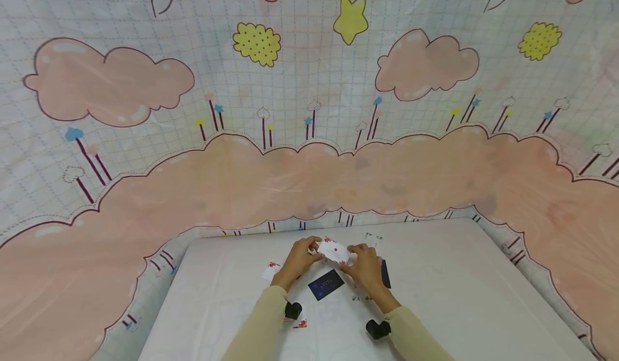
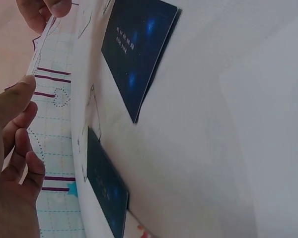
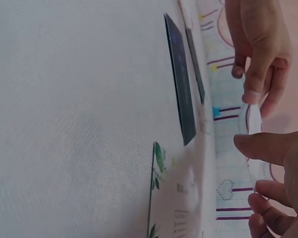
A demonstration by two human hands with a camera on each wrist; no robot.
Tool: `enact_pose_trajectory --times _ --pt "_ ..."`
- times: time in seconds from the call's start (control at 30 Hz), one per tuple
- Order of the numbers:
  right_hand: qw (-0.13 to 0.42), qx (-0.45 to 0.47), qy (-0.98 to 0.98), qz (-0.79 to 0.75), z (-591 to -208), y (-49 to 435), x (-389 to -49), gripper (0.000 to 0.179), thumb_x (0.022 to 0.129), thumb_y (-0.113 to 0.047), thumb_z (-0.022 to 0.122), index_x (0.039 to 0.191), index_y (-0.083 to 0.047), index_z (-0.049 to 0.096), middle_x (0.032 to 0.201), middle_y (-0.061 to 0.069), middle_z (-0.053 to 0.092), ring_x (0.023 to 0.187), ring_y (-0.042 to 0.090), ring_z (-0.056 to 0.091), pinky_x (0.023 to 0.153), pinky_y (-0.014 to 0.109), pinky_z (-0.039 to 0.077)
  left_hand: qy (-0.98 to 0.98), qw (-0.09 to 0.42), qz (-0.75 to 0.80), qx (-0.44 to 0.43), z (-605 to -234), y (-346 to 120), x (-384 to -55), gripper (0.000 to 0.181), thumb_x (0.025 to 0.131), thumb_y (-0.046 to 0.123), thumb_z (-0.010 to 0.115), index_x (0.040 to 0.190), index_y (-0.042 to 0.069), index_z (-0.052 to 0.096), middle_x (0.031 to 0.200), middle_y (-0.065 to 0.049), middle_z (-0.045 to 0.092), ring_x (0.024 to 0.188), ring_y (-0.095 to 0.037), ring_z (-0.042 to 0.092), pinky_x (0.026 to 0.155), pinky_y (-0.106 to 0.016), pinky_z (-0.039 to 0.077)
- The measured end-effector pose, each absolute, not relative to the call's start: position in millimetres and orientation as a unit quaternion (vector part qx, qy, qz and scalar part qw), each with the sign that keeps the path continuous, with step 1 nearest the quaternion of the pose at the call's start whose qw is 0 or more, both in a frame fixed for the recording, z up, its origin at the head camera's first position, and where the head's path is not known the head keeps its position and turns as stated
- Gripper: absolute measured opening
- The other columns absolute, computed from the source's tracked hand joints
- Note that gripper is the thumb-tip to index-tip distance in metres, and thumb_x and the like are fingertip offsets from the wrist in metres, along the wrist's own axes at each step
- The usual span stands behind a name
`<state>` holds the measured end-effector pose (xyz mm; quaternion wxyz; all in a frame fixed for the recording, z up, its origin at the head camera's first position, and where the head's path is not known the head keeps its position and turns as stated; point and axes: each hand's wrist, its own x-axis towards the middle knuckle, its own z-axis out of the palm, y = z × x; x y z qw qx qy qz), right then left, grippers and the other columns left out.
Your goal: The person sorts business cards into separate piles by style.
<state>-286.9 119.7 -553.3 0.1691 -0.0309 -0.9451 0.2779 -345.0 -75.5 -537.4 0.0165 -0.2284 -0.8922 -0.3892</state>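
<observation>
Both hands hold a white card with red flowers [image 1: 333, 251] up over the table in the head view. My left hand [image 1: 297, 260] pinches its left end between thumb and fingers. On the opposite end, the right hand [image 1: 366, 267] grips with the thumb at the near edge. The right wrist view shows the white card [image 3: 255, 121] almost edge-on, raised off the tabletop. Below it, between the forearms, lies a dark blue card [image 1: 326, 284] with small pale print. The left wrist view shows this dark blue card [image 2: 139, 49] flat on the table.
Left of the left hand lies another red-flowered card [image 1: 271, 271]. Another dark card [image 1: 385, 274] sits beside the right hand, partly covered by it. A green-leaf card [image 3: 171, 198] lies under the right forearm. A patterned cloth [image 1: 309, 183] hangs behind the white table [image 1: 450, 296].
</observation>
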Motion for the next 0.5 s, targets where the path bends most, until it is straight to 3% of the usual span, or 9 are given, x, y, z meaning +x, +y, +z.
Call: enact_pose_trajectory --times 0.17,0.33,0.5 --pt "0.180 -0.003 -0.940 0.289 -549.1 121.7 -279.1 0.051 0.070 -0.030 0.088 0.114 -0.011 0.071 0.116 0.011 0.066 0.107 0.032 0.057 0.085 0.051 0.042 -0.894 0.014 -0.375 -0.244 -534.4 -82.4 -337.8 0.050 0.083 0.015 0.078 0.129 0.008 0.061 0.098 -0.009 0.066 0.087 -0.022 0.060 0.080 -0.032 0.049" --pt "0.191 0.032 -0.938 0.289 -544.2 121.4 -271.1 0.049 0.071 -0.028 0.088 0.115 -0.012 0.071 0.119 0.010 0.065 0.108 0.032 0.056 0.089 0.052 0.044 -0.896 0.012 -0.365 -0.251 -531.4 -89.5 -329.7 0.058 0.082 0.015 0.079 0.136 0.008 0.057 0.097 -0.003 0.066 0.085 -0.014 0.053 0.084 -0.035 0.048" --pt "0.193 0.049 -0.937 0.287 -540.5 120.0 -264.6 0.050 0.072 -0.027 0.087 0.117 -0.013 0.070 0.121 0.009 0.065 0.111 0.031 0.055 0.091 0.052 0.044 -0.893 0.014 -0.367 -0.260 -527.4 -95.7 -320.9 0.062 0.080 0.012 0.080 0.137 0.005 0.056 0.095 -0.002 0.066 0.085 -0.013 0.050 0.087 -0.039 0.047"
